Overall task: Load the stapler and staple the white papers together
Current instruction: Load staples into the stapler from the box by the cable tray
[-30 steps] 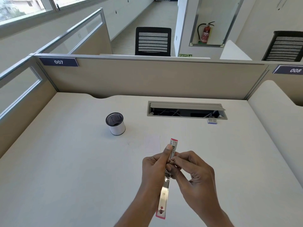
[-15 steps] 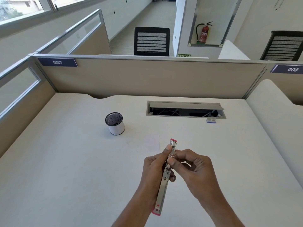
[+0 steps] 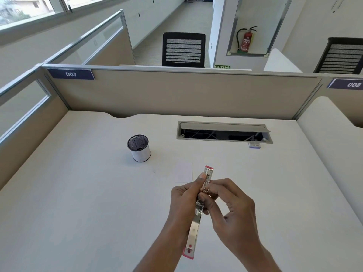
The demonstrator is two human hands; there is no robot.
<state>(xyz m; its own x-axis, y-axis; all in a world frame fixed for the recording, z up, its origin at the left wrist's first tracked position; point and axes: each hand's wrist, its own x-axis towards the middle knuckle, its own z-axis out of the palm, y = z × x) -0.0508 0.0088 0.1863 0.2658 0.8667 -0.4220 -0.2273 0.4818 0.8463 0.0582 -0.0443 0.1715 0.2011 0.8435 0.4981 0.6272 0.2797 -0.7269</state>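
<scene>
Head view: above the near counter [image 3: 78, 193], the left hand [image 3: 184, 199] grips the opened-flat stapler [image 3: 196, 228]; the right hand [image 3: 233, 213] pinches at its middle. Its near end has swung slightly left within a second, so loading seems unfinished. Any staples are hidden between the hands; the white papers [image 3: 183, 172] lie just beyond.

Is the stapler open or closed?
Open: the stapler is unfolded into one long line, pink ends far apart, held in the left hand.

Partition plates [image 3: 71, 74] read "007" and "008"; a green sign [image 3: 222, 66] reads "EXIT".
</scene>
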